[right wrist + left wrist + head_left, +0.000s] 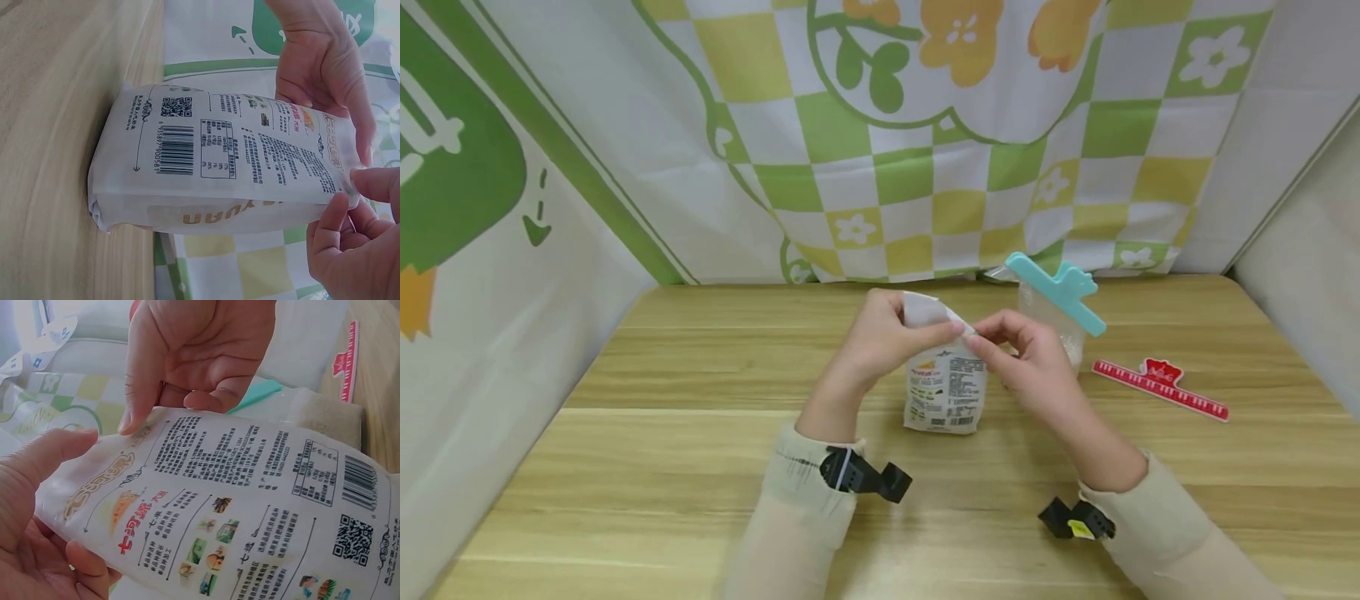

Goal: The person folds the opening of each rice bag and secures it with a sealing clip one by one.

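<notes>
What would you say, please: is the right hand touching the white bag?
Touching: the right wrist view shows the right hand pinching the top corner of the white bag with its fingertips.

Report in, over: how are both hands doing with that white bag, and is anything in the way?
Left hand and right hand pinching top of white bag. Bag upright on table. Teal clip behind, red clip off right; neither blocking.

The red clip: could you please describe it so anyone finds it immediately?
On the pale wooden table in the head view, look right of the clear plastic bag. The long red clip lies there flat, patterned like white piano keys. Unlike the turquoise plastic clip on that bag, it holds nothing.
</notes>
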Tool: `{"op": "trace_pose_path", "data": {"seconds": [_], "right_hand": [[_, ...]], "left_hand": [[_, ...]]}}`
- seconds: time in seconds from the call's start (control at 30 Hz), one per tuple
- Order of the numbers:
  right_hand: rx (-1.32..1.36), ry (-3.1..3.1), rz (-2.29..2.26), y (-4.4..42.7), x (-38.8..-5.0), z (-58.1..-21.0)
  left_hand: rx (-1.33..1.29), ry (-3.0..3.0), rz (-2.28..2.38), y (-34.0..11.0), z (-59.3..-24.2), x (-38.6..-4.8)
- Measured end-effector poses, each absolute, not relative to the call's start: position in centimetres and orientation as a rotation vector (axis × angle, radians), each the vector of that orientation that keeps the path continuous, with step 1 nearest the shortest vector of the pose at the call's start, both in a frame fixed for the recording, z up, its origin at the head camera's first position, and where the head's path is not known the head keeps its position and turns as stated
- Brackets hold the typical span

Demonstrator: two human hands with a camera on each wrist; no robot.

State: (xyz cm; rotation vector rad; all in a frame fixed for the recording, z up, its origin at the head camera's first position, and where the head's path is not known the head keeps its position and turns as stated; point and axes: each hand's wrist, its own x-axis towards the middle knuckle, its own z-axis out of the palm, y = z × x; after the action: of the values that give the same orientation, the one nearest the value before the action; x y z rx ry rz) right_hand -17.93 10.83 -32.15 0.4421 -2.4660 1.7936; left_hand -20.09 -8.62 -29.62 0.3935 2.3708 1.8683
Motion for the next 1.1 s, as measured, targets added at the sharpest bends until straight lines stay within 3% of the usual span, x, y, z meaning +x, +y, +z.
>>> {"op": "trace_pose_path", "data": {"seconds": [1.1], "right_hand": [[0.51,-2.444,1.742,10.98,-18.43,-32.55]], "left_hand": [[0.375,2.286,2.02,-8.44,-29.71,-20.27]]}}
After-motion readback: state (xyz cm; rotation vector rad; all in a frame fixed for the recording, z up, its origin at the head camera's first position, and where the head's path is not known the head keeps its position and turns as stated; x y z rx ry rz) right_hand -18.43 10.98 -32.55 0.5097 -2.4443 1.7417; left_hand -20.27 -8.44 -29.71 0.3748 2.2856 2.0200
